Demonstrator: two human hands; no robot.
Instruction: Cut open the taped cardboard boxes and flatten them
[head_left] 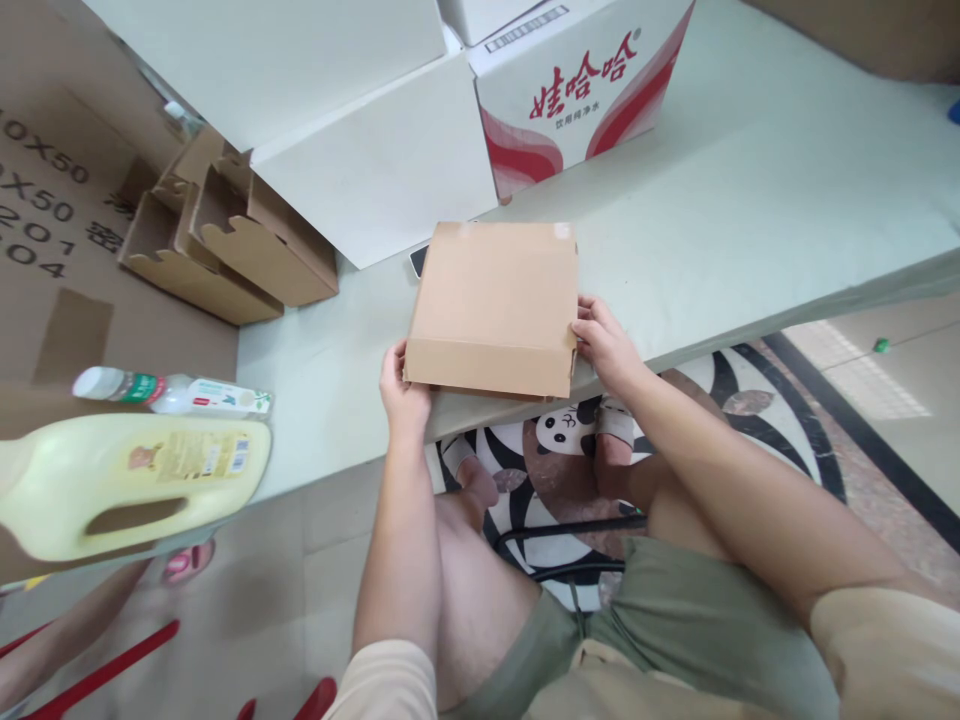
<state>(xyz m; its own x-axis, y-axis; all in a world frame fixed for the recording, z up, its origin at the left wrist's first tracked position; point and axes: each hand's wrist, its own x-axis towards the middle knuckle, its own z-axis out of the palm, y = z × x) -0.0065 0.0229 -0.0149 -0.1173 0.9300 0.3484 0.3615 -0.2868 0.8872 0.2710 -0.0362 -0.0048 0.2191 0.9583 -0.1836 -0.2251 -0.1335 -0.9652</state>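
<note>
A flat brown cardboard box (495,300), folded shut, lies on the pale green table (750,220) at its near edge. My left hand (403,385) grips the box's near left corner, fingers curled against the front wall. My right hand (604,340) presses the near right corner, its fingers closed on the side flap. Both forearms reach up from my lap. A dark phone (418,261) peeks out behind the box's far left corner.
Folded brown boxes (225,250) are stacked at the left. White cartons (360,120) and a red-printed water carton (577,90) stand behind. A yellow jug (127,480) and a small bottle (172,392) lie at the near left. Another person's limb (67,630) shows at the lower left.
</note>
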